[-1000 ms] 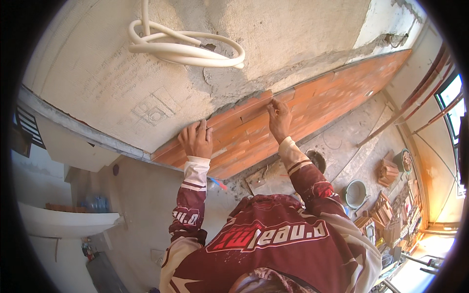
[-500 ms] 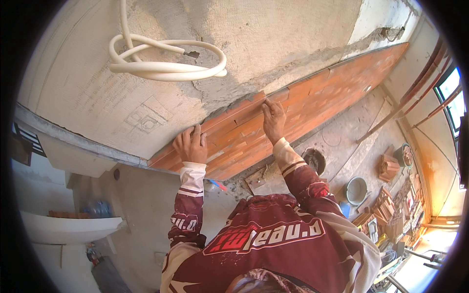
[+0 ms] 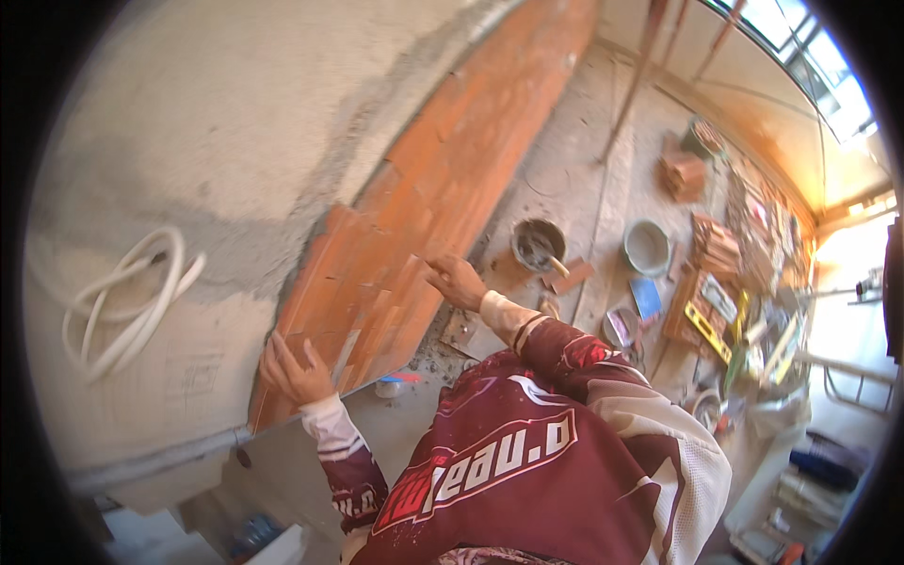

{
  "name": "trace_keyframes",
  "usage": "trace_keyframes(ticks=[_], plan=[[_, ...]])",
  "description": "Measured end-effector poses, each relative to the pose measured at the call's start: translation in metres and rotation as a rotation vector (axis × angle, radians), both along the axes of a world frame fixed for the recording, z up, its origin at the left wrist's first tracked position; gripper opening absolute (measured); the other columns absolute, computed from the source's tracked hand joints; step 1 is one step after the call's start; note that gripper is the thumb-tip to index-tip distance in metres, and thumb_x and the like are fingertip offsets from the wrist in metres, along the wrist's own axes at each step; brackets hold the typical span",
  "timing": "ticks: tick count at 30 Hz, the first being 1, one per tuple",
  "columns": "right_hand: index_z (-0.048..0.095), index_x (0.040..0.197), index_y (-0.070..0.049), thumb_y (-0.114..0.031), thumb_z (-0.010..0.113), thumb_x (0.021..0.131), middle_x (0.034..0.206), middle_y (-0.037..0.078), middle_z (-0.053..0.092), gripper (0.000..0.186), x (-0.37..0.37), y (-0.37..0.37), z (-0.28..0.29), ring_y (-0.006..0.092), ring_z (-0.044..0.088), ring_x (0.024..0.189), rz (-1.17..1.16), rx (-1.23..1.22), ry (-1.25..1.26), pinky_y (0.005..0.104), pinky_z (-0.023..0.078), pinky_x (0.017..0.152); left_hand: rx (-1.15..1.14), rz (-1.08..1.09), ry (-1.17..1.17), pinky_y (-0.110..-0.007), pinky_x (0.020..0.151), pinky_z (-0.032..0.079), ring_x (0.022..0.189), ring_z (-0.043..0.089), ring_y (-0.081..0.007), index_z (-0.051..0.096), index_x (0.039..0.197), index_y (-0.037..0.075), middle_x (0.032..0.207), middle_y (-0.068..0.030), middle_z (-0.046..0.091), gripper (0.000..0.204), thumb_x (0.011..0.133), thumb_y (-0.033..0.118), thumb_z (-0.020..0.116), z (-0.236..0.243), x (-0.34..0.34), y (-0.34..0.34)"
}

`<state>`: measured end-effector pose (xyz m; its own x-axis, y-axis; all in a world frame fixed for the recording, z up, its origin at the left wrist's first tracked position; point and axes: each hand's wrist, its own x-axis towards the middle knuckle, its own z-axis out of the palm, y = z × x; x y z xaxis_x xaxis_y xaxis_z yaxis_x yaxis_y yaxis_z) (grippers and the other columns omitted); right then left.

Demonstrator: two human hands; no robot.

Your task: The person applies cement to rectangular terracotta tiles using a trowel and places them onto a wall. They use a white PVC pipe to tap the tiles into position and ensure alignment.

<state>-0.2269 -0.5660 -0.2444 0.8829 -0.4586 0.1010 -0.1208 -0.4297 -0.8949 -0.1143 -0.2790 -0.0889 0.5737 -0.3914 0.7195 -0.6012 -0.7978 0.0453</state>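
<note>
Orange-brown strip tiles cover a long band low on the wall, with an uneven, stepped upper edge. My left hand rests on the tiles near their left end, fingers spread and nothing visible in them. Farther right, my right hand reaches over the lower part of the tiles. Its fingers are bent but apart, with the fingertips close to the tile face; whether they touch it is unclear.
White hose hangs coiled on the bare plaster at left. On the floor to the right are a mortar bucket, a grey bucket, stacked tiles and a yellow spirit level. Thin poles stand beyond.
My right hand has left the upper tile edge and come lower across the tiles. My left hand's fingers have spread. The view has turned toward the right, showing more floor.
</note>
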Motion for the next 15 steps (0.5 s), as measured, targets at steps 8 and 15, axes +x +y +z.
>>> trace_keyframes(ticks=[8,15], plan=[[0.068,0.115,-0.006,-0.054,0.054,0.088,0.117,0.023,0.064,0.057,-0.351,-0.017,-0.172,0.0355,0.06,0.114,-0.264,0.322,1.235,0.0429,0.046,0.097,0.18,-0.524,0.492,-0.052,0.104,0.036,0.122,0.049,-0.0383,0.063,0.121,0.003,0.126,-0.0168,0.056,0.044,0.079,0.016,0.069,-0.092,-0.114,-0.031],[0.065,0.118,-0.005,-0.056,0.042,0.094,0.121,0.023,0.062,0.061,-0.46,0.053,-0.208,0.0384,0.059,0.114,-0.351,0.415,1.37,0.0457,0.047,0.095,0.419,-0.817,0.962,-0.049,0.104,0.037,0.118,0.051,-0.038,0.063,0.119,0.003,0.119,-0.0172,0.06,0.047,0.074,0.015,0.071,-0.153,-0.147,-0.073]])
